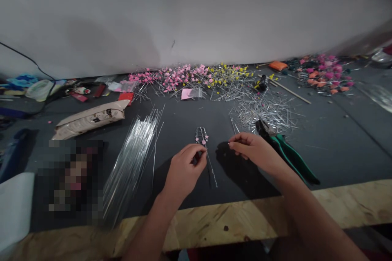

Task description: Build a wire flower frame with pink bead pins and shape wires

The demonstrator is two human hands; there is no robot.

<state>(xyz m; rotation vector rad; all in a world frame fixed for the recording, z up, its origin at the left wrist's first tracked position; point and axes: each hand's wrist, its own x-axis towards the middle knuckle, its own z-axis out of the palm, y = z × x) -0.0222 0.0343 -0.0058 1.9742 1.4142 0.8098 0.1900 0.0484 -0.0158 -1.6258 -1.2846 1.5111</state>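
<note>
My left hand [184, 168] is closed in a pinch on a wire piece [212, 169] at the middle of the dark table. The upper end of that piece is bent into silvery loops with several small pink bits on it. Below my fingers it runs on as a thin, partly twisted tail. To the right, apart from it, my right hand [251, 148] pinches a tiny pale bit [229, 144], too small to name. Green-handled pliers [292, 157] lie beside my right wrist. A bundle of straight metal wires [134, 151] lies left of my left hand.
Along the wall lie pink-tipped wires [176, 76], yellow-tipped wires [228, 73] and a magenta-and-orange cluster [327, 75]. Bare cut wires [263, 112] are heaped behind the pliers. A pale wrapped packet [92, 118] sits at left, near a blurred-out patch. The wooden edge [211, 226] runs in front.
</note>
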